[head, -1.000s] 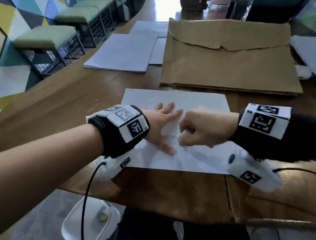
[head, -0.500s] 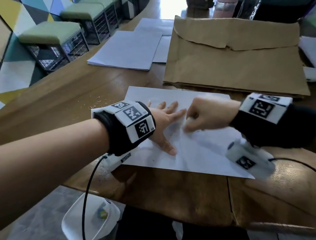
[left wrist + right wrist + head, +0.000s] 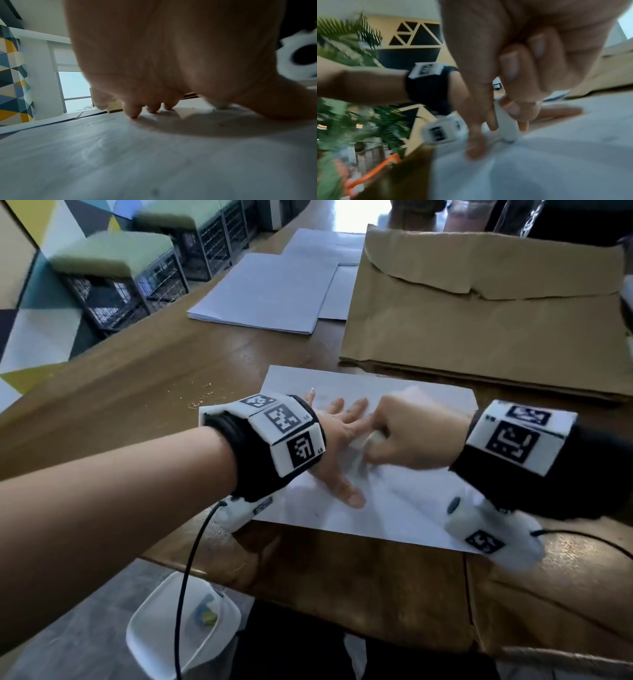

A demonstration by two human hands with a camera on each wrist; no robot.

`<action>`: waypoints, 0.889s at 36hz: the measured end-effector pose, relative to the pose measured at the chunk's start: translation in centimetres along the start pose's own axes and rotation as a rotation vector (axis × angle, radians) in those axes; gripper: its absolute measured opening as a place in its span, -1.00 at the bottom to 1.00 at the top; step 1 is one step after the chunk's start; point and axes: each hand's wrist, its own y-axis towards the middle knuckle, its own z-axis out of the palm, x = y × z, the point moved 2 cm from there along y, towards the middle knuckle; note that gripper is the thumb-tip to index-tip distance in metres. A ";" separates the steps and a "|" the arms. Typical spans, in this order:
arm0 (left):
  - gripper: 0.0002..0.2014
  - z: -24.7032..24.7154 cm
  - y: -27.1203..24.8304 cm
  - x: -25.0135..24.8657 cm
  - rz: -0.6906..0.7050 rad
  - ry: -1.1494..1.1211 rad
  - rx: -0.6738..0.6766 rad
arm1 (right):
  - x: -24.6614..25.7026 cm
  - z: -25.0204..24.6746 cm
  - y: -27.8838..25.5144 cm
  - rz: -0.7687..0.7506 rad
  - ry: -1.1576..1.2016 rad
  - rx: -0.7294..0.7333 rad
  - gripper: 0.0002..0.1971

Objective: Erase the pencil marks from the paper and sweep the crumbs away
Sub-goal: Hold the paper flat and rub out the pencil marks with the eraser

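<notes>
A white sheet of paper (image 3: 404,508) lies on the wooden table (image 3: 137,398) near its front edge. My left hand (image 3: 339,440) lies flat on the sheet with fingers spread, pressing it down; its fingertips (image 3: 135,113) touch the paper (image 3: 154,155). My right hand (image 3: 407,436) is curled round a white eraser (image 3: 375,437), right next to the left fingers. In the right wrist view the eraser (image 3: 506,125) is pinched between thumb and fingers, its tip on the paper (image 3: 539,162). A few dark specks lie on the sheet. Pencil marks are too faint to make out.
A large brown envelope (image 3: 486,313) lies behind the sheet. A stack of white paper (image 3: 267,292) sits at the back left. Yellowish shavings (image 3: 202,395) are scattered on the table left of the sheet. A white bin (image 3: 178,628) stands on the floor below the table edge.
My right hand with the eraser has moved back and forth over the sheet, going farther from me and to the right, then back left toward the left fingers. The left hand stays pressed on the paper.
</notes>
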 end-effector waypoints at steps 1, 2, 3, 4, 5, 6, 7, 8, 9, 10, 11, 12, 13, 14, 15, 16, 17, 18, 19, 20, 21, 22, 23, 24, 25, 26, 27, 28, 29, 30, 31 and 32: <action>0.16 0.0 0.0 0.0 0.003 -0.005 -0.001 | 0.7 0.5 -0.5 -0.032 0.025 0.047 -0.56; 0.13 0.0 -0.1 0.0 0.001 -0.012 -0.002 | 1.1 0.8 -0.8 -0.058 0.037 0.075 -0.58; 0.13 0.0 -0.1 0.0 -0.001 -0.020 -0.002 | 1.1 1.0 -0.8 -0.070 0.035 0.085 -0.59; 0.15 0.0 0.0 0.0 0.003 -0.030 -0.001 | 0.8 0.8 -0.7 -0.061 0.033 0.086 -0.59; 0.19 0.1 0.0 0.0 0.010 -0.044 0.001 | 0.2 0.5 -0.5 -0.029 0.048 0.084 -0.62; 0.21 0.1 0.1 0.1 0.019 -0.066 0.002 | -0.7 0.2 -0.1 0.017 0.106 0.075 -0.65; 0.22 0.2 0.2 0.2 0.028 -0.094 0.006 | -1.7 0.0 0.2 0.088 0.212 0.069 -0.69; 0.22 0.2 0.2 0.4 0.038 -0.122 0.009 | -2.7 -0.1 0.3 0.174 0.384 0.068 -0.73; 0.20 0.1 0.2 0.6 0.046 -0.146 0.010 | -3.7 -0.2 0.4 0.260 0.611 0.059 -0.76; 0.16 -0.2 0.1 0.8 0.056 -0.166 0.006 | -4.5 -0.3 0.4 0.340 0.859 0.046 -0.76; 0.10 -0.4 0.0 1.1 0.068 -0.191 -0.004 | -5.3 -0.2 0.4 0.409 1.102 0.029 -0.74; 0.02 -0.7 -0.1 1.4 0.083 -0.217 -0.022 | -6.0 0.0 0.3 0.466 1.289 0.009 -0.70; -0.06 -0.9 -0.2 1.7 0.096 -0.245 -0.047 | -6.5 0.1 0.3 0.512 1.419 -0.011 -0.65; -0.16 -1.2 -0.3 2.0 0.105 -0.270 -0.078 | -6.9 0.3 0.3 0.542 1.512 -0.031 -0.62; -0.25 -1.4 -0.4 2.2 0.102 -0.288 -0.117 | -7.2 0.5 0.3 0.559 1.586 -0.051 -0.60; -0.34 -1.6 -0.6 2.2 0.085 -0.292 -0.162 | -7.6 0.7 0.3 0.564 1.654 -0.068 -0.59; -0.40 -1.8 -0.8 2.1 0.064 -0.274 -0.211 | -7.9 1.0 0.3 0.565 1.720 -0.081 -0.58; -0.44 -2.0 -1.1 1.8 0.049 -0.236 -0.256 | -8.2 1.3 0.4 0.566 1.779 -0.088 -0.58; -0.46 -2.2 -1.5 1.2 0.045 -0.178 -0.286 | -8.4 1.6 0.4 0.572 1.826 -0.090 -0.59; -0.47 -2.3 -1.9 0.4 0.054 -0.104 -0.304 | -8.7 1.7 0.4 0.575 1.859 -0.081 -0.60; -0.48 -2.2 -2.2 -0.5 0.075 -0.025 -0.311 | -9.0 1.8 0.4 0.570 1.884 -0.062 -0.61; -0.48 -2.1 -2.5 -1.5 0.100 0.049 -0.309 | -9.3 1.8 0.5 0.557 1.909 -0.036 -0.62; -0.47 -1.8 -2.7 -2.6 0.124 0.108 -0.299 | -9.3 1.7 0.4 0.535 1.930 -0.001 -0.66; -0.46 -1.4 -2.9 -3.7 0.151 0.150 -0.289 | -9.3 1.7 0.4 0.508 1.946 0.038 -0.72; -0.45 -1.0 -3.1 -4.8 0.184 0.172 -0.282 | -9.1 1.6 0.2 0.481 1.955 0.069 -0.78; -0.42 -0.5 -3.3 -5.9 0.219 0.164 -0.275 | -9.0 1.6 0.1 0.465 1.956 0.081 -0.81; -0.39 -0.1 -3.5 -6.9 0.252 0.135 -0.256 | -8.9 1.6 -0.1 0.466 1.955 0.079 -0.81; -0.36 0.5 -3.7 -7.8 0.285 0.107 -0.222 | -9.0 1.6 -0.1 0.478 1.948 0.064 -0.81; -0.33 1.1 -3.8 -8.3 0.313 0.089 -0.172 | -9.0 1.6 -0.1 0.492 1.939 0.050 -0.82; -0.31 1.6 -4.0 -8.4 0.333 0.069 -0.109 | -9.2 1.7 -0.1 0.510 1.924 0.035 -0.83; -0.30 2.2 -4.3 -8.1 0.335 0.038 -0.042 | -9.2 1.7 -0.1 0.525 1.912 0.026 -0.84; -0.30 2.7 -4.6 -7.2 0.305 0.005 0.015 | -9.3 1.8 0.0 0.531 1.903 0.026 -0.84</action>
